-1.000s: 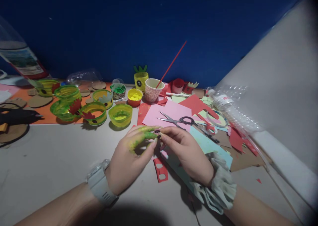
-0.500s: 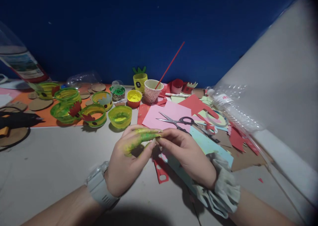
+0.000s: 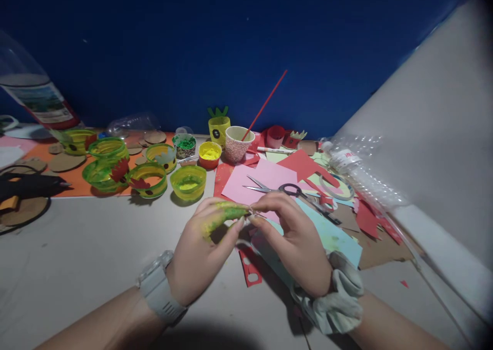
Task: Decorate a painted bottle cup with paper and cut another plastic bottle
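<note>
My left hand [image 3: 206, 247], smeared with yellow-green paint on its fingers and wearing a white watch, meets my right hand [image 3: 295, 242] over the table. Both pinch something tiny between their fingertips, too small to make out. My right wrist wears a pale scrunchie. Under the hands lie a light blue sheet [image 3: 331, 234] and a red paper strip with holes [image 3: 249, 267]. Scissors [image 3: 285, 189] rest on a pink sheet [image 3: 246, 180] just beyond the fingers.
Several green-yellow painted plastic cups [image 3: 148, 178] stand at the left on orange paper [image 3: 69, 178]. A patterned paper cup [image 3: 236, 142] holds a red stick. Paint pots, red paper scraps, a clear plastic bottle [image 3: 358, 168] and a black glue gun [image 3: 26, 183] surround the spot.
The hands have stayed pinched together. The right hand's fingers have risen slightly and the view has shifted a little; nothing else has moved.
</note>
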